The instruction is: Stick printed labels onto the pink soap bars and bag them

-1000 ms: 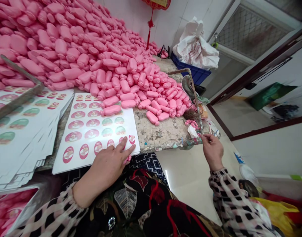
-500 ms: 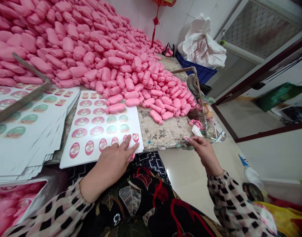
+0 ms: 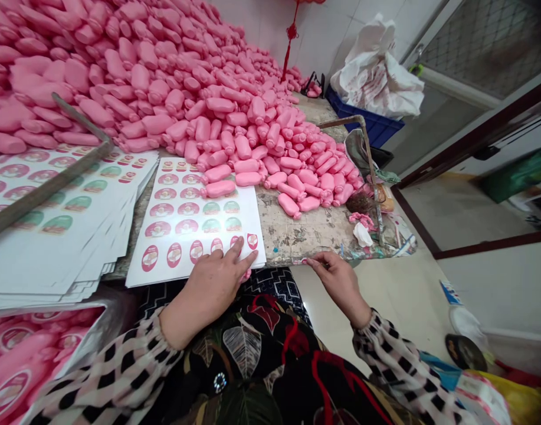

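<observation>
My left hand (image 3: pixel 212 289) rests on the lower right corner of a sticker sheet (image 3: pixel 194 236), its index and middle fingers apart over the bottom row of oval stickers. A small part of a pink bottle (image 3: pixel 246 274) shows under that hand, mostly hidden. To the right, past the sheet, my right hand (image 3: pixel 336 280) pinches a small pink and white sticker (image 3: pixel 304 260) between thumb and index finger at the table's front edge. Several pink bottles (image 3: pixel 219 189) lie across the sheet's upper right part.
A huge heap of pink bottles (image 3: pixel 173 82) covers the back of the table (image 3: pixel 274 224). More sticker sheets (image 3: pixel 44 260) are stacked at the left, under a metal bar (image 3: pixel 53 192). Labelled bottles fill a bag (image 3: pixel 93 330) below. A blue crate (image 3: pixel 380 133) stands behind right.
My right hand has moved left with the sticker, closer to my left hand. The whole view has shifted a little, while my left hand stays on the sheet.
</observation>
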### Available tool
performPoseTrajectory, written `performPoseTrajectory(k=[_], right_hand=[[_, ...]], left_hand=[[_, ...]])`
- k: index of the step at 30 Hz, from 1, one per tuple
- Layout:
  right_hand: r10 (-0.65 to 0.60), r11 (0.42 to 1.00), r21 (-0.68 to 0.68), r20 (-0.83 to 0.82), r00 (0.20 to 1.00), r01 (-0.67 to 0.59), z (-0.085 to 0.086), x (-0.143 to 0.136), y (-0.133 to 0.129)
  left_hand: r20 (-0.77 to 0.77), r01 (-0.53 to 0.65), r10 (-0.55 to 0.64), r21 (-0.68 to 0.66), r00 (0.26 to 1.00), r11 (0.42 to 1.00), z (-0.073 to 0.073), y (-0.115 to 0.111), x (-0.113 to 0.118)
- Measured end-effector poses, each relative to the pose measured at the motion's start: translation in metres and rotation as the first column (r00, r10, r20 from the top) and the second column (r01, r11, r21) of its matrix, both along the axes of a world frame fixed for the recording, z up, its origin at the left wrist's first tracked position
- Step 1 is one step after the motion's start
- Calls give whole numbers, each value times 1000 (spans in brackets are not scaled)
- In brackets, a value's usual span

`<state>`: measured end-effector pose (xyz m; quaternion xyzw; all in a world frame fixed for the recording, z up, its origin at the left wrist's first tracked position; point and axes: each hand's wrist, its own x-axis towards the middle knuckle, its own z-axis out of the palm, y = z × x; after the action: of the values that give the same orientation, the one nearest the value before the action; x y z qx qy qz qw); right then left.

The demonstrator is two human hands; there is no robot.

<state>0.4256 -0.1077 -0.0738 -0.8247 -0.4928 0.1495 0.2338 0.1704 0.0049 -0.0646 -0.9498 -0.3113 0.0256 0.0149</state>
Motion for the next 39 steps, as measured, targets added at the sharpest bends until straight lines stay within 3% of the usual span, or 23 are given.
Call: performPoseTrajectory(k=[6, 13, 17, 20, 22, 26, 29, 33, 39], right_hand=[[33, 999, -12, 205, 978, -31, -1, -4, 0], [119, 993, -74, 506, 854, -95, -2, -2, -1], [43, 999, -46, 442, 896, -26, 0, 11, -3], [-119, 993, 32, 284, 951, 114, 0, 23, -3], [-148, 987, 94, 172, 974, 134, 0, 26, 2], [46, 976, 211, 18, 999, -49, 2, 5, 26], [206, 961, 196, -23, 978, -198, 7, -24, 53], [365, 916, 147, 76, 928, -373, 11, -48, 86], [431, 895, 37, 190, 882, -445, 6, -47, 108]], left_hand=[[-1, -8, 8, -19, 1000, 1000, 2, 0, 1], [-5, -14, 14, -28, 1000, 1000, 1, 0, 0], [-3, -14, 14, -40, 1000, 999, 2, 0, 0], [8, -20, 20, -51, 1000, 999, 2, 0, 1], [18, -23, 24, -49, 1000, 999, 3, -1, 0], [47, -17, 19, -41, 999, 999, 1, -2, 0], [51, -19, 19, -15, 999, 1000, 1, -4, 0], [40, -33, 32, 6, 999, 999, 0, -6, 0], [36, -42, 42, 1, 998, 999, -2, -7, 1]])
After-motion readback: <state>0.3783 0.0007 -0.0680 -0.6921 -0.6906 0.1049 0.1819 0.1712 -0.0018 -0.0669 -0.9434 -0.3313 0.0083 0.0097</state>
